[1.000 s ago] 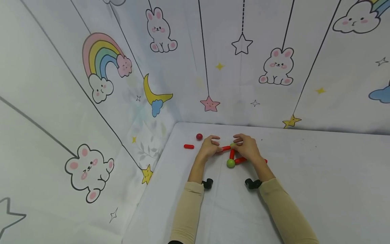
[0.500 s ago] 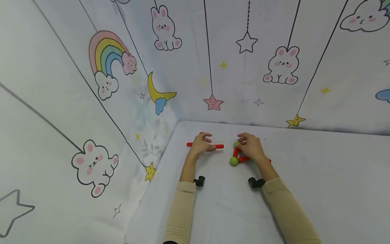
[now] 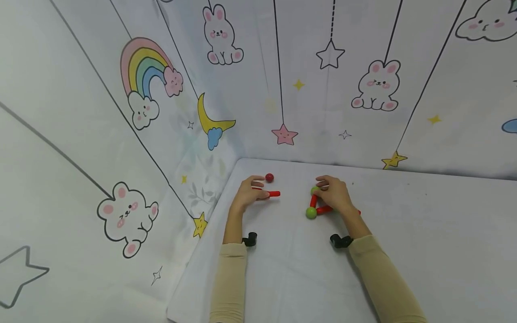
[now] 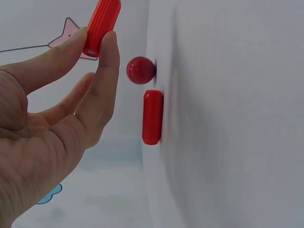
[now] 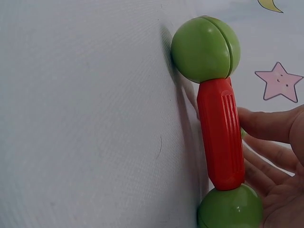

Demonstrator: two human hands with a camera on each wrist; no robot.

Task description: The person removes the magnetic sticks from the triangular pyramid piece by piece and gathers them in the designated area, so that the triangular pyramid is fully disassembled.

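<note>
My left hand (image 3: 247, 193) pinches a red ridged rod (image 4: 102, 26) between thumb and forefinger, raised above the table. Below it lies a second red rod (image 4: 152, 117), mostly hidden by the hand in the head view, with a loose red ball (image 4: 140, 70) just beyond. My right hand (image 3: 336, 195) holds a joined piece of green balls and red rods by its far green ball (image 3: 314, 190). A red rod (image 3: 313, 201) links that ball to the near green ball (image 3: 311, 212). From there another red rod (image 5: 221, 135) runs to a green ball (image 5: 231, 209) under my right hand.
The white-covered table (image 3: 291, 269) meets a cloth backdrop (image 3: 258, 80) printed with bunnies, stars and a rainbow at its back and left. A red end (image 3: 359, 212) shows past my right wrist.
My left hand has moved left, away from the joined piece, carrying the red rod with it. The right hand stays at the far green ball. The head view has shifted slightly.
</note>
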